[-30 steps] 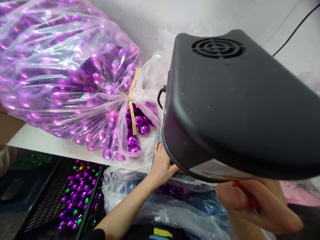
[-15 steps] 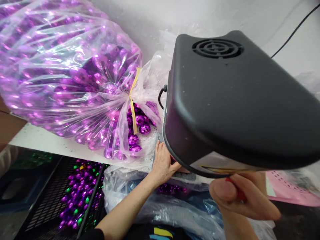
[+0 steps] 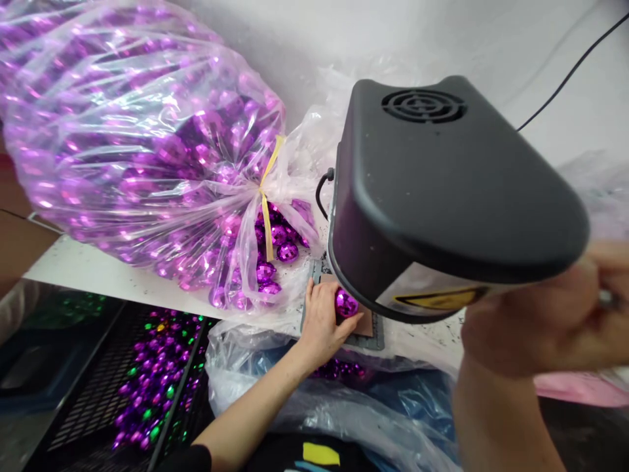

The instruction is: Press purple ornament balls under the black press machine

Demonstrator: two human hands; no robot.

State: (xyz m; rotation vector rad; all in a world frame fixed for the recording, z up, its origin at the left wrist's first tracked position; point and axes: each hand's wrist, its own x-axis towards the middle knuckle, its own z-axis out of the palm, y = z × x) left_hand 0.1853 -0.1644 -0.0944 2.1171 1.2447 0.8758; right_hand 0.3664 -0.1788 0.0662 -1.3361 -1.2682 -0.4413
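My left hand (image 3: 322,321) is closed around a shiny purple faceted ball (image 3: 346,303), its thumb and fingers on either side. The ball sits over a brown pad (image 3: 363,322) on the grey base plate (image 3: 376,339) of a black machine (image 3: 462,183). That machine has a round vent on top and a yellow warning label at its front. My right hand (image 3: 545,321), blurred, is curled beside the machine's right front edge. What it grips is hidden; a small metallic bit (image 3: 607,299) shows by its fingers.
A big clear bag (image 3: 137,151) of purple balls, tied with yellow ribbon (image 3: 268,196), leans left of the machine. Loose purple balls (image 3: 287,252) lie by its neck. Below stand a black crate (image 3: 83,400) with purple and green balls and a plastic-lined container (image 3: 304,410). Something pink (image 3: 580,389) is at right.
My right hand has moved up and right, and the red piece in its grip is now out of sight. The machine appears shifted, uncovering more of the ball and the base plate.
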